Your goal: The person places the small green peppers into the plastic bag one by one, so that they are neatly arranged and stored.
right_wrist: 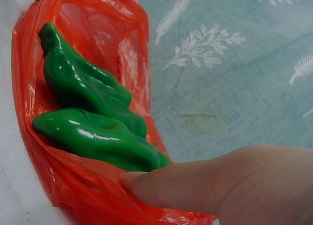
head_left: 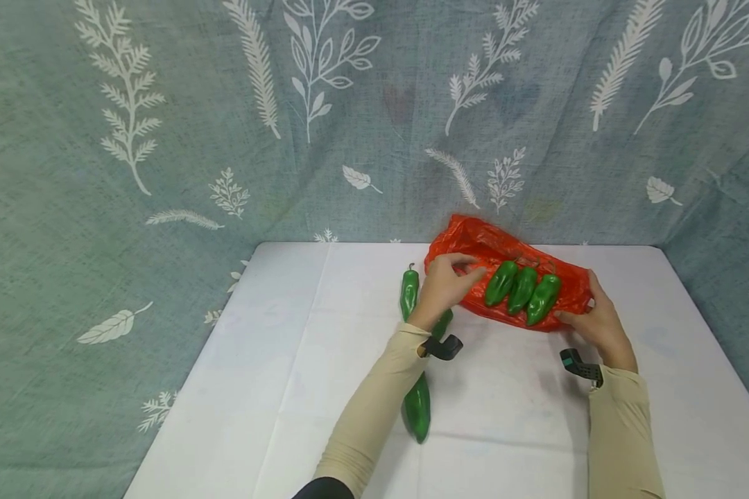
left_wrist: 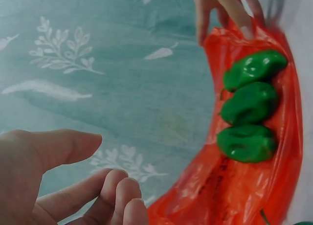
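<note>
A red plastic bag [head_left: 474, 242] is spread at the back of the table, and three green peppers lie side by side on it: a left one [head_left: 501, 283], a middle one [head_left: 522, 289] and a right one [head_left: 544, 299]. My right hand [head_left: 602, 326] grips the bag's right end, thumb on the near side by the right pepper; its fingers are partly hidden in the right wrist view. My left hand [head_left: 444, 285] hovers over the bag's left part, thumb and loosely bent fingers apart with nothing between them, as the left wrist view also shows.
More green peppers lie on the white-covered table [head_left: 324, 388] around my left forearm: one upright in view at the back [head_left: 409, 291], one partly behind the wrist [head_left: 442, 324], one nearer me [head_left: 417, 409]. A leaf-patterned grey-green cloth [head_left: 374, 138] hangs behind the table.
</note>
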The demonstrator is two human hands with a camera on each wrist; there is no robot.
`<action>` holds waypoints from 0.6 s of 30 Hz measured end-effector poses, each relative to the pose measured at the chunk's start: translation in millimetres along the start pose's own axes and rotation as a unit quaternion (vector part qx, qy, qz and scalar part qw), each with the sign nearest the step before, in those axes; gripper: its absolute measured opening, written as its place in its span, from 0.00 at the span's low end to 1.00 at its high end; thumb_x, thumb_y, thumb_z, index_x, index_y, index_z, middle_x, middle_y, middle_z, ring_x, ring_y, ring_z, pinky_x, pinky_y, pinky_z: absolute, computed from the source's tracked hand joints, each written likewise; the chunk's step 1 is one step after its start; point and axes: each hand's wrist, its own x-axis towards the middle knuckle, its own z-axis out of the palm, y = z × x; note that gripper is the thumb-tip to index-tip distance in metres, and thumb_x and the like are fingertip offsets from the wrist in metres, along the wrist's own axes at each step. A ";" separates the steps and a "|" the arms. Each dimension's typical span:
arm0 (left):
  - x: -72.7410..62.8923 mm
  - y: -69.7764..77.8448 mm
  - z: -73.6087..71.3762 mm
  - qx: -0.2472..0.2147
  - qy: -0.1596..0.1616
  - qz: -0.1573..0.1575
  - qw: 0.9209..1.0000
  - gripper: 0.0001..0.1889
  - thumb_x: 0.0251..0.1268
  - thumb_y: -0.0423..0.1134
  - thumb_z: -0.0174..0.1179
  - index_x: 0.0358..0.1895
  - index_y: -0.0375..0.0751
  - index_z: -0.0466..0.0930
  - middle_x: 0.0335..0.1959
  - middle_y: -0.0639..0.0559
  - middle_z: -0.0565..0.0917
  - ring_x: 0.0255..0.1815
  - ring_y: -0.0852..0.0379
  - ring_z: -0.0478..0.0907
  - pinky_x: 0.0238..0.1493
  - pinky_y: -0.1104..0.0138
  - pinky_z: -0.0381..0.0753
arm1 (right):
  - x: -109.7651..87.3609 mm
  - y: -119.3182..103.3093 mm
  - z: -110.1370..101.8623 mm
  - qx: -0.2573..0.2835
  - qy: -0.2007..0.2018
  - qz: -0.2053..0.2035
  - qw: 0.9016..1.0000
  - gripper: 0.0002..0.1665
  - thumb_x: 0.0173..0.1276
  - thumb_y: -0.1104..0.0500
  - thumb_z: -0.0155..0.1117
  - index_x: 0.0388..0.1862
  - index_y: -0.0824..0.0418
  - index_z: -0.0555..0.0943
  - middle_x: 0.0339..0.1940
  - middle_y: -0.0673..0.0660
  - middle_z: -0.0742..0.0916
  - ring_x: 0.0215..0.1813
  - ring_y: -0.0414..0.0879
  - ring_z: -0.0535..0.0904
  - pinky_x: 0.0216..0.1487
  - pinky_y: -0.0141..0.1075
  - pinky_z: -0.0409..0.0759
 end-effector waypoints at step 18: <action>-31.1 -16.1 -50.0 -0.015 0.009 0.001 1.000 0.18 0.70 0.48 0.66 0.54 0.42 0.88 0.45 0.48 0.88 0.44 0.54 0.82 0.42 0.68 0.82 | -1.1 -3.2 -0.1 0.002 0.000 0.013 1.000 0.64 0.69 0.63 0.68 0.87 0.52 0.34 0.82 0.76 0.58 0.75 0.78 0.63 0.70 0.70 0.69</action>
